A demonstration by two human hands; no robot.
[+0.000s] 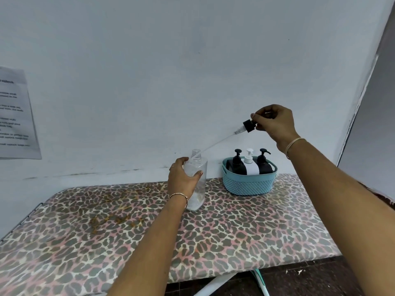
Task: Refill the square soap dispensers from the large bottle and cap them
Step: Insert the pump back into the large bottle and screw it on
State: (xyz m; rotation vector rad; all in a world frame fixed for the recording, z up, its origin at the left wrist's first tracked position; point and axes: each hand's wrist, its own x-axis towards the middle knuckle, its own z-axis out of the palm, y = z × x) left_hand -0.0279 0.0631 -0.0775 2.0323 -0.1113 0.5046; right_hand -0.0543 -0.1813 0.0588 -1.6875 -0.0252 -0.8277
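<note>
Leopard-print board [235, 231], white wall behind. L hand [181, 180] wraps clear bottle [197, 182], upright, mid-board. R hand [273, 122] pinches black pump cap [248, 126] up-right of neck; dip tube [215, 144] slants down-left, tip at mouth. Square dispensers [250, 165] in teal basket [249, 184], nearer R hand.

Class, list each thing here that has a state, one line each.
Clear bottle: upright, uncapped, nearly empty, gripped by left hand.
Pump cap: off, pinched by right hand, tube tip at bottle mouth.
Three dispensers: upright in basket, pumps on.
</note>
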